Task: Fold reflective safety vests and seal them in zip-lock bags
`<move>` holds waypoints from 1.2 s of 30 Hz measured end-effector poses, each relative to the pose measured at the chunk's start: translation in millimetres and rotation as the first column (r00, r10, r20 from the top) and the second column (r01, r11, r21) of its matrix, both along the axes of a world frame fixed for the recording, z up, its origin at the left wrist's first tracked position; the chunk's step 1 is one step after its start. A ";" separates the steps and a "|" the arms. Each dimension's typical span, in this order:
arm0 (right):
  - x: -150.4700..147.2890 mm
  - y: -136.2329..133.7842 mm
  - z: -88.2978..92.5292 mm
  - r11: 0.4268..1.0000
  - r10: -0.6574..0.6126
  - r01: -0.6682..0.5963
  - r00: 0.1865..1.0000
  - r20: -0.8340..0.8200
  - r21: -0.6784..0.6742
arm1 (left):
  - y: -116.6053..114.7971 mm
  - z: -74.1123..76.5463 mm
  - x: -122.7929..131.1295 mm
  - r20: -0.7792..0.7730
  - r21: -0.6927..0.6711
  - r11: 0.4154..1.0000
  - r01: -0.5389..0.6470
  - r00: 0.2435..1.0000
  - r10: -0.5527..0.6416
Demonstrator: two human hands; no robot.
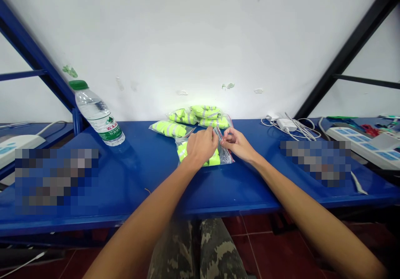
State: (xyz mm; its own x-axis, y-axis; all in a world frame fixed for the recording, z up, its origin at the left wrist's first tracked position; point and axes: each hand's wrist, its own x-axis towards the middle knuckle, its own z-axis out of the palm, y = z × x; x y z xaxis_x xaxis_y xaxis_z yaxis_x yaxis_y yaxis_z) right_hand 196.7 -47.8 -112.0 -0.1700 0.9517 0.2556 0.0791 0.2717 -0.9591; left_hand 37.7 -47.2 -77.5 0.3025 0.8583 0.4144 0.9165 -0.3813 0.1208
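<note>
Hands: 2 | left hand (201, 145) and right hand (237, 142) each pinching top edge of 1 clear zip-seal plastic bag (225, 156) | bag contents: neon-yellow reflective-striped fabric (200, 158) | location: blue steel bench (150, 179), centre | behind: 3–4 more clear bags of neon-yellow fabric (184, 117), overlapping, count unsure | left: 1 green-capped clear plastic water bottle (98, 116), tilted

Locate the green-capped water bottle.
In the head view, the water bottle sits on the left part of the blue metal shelf, by the white wall and left of the zip bags of neon-yellow reflective fabric.
</note>
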 end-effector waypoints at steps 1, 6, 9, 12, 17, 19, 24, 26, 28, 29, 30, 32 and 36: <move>0.1 0.3 -0.1 1.000 0.001 -0.001 1.000 -0.005 -0.004 | 0.0 0.0 0.0 -0.001 -0.001 1.000 -0.001 1.000 0.001; -0.2 1.3 -0.1 1.000 0.003 -0.003 1.000 -0.025 -0.010 | -0.6 0.8 0.0 -0.002 -0.017 1.000 -0.009 1.000 0.009; -1.2 0.8 0.1 1.000 0.006 -0.005 1.000 -0.022 0.013 | 0.2 1.1 -0.7 0.001 -0.021 1.000 -0.018 1.000 0.018; -2.0 0.0 0.3 1.000 0.012 -0.012 1.000 -0.014 0.009 | 1.7 0.9 -1.8 0.000 -0.028 0.999 -0.022 1.000 0.022; -2.2 -1.8 1.2 0.998 0.060 -0.060 0.998 0.018 -0.029 | 3.2 1.8 -3.9 0.008 -0.023 0.999 -0.035 0.999 0.035; -2.5 -2.2 1.5 0.996 0.079 -0.078 0.996 0.029 -0.044 | 3.2 3.2 -4.8 0.012 -0.035 0.998 -0.048 0.999 0.048; -3.9 -2.1 0.9 0.997 0.077 -0.076 0.997 0.028 -0.031 | 2.8 6.0 -5.7 0.014 -0.047 0.997 -0.060 0.998 0.061; -4.3 -1.9 0.4 0.996 0.078 -0.077 0.997 0.025 -0.035 | 2.9 6.3 -5.5 0.014 -0.044 0.997 -0.061 0.998 0.062; -4.3 -1.6 0.0 0.996 0.083 -0.082 0.996 0.028 -0.039 | 3.0 6.3 -5.3 0.015 -0.039 0.997 -0.059 0.998 0.060; -4.2 -1.4 -0.2 0.996 0.085 -0.084 0.996 0.031 -0.039 | 3.0 6.2 -5.3 0.015 -0.039 0.997 -0.059 0.998 0.060; -3.9 -1.2 -0.4 0.996 0.087 -0.085 0.996 0.033 -0.039 | 3.1 6.2 -5.2 0.016 -0.039 0.997 -0.061 0.998 0.061; -3.2 -0.7 -0.9 0.995 0.090 -0.088 0.995 0.034 -0.037 | 3.2 6.0 -5.3 0.021 -0.041 0.997 -0.069 0.997 0.070; -1.5 -0.1 -1.9 0.994 0.103 -0.102 0.994 0.046 -0.029 | 4.6 5.1 -6.6 0.032 -0.048 0.996 -0.076 0.996 0.078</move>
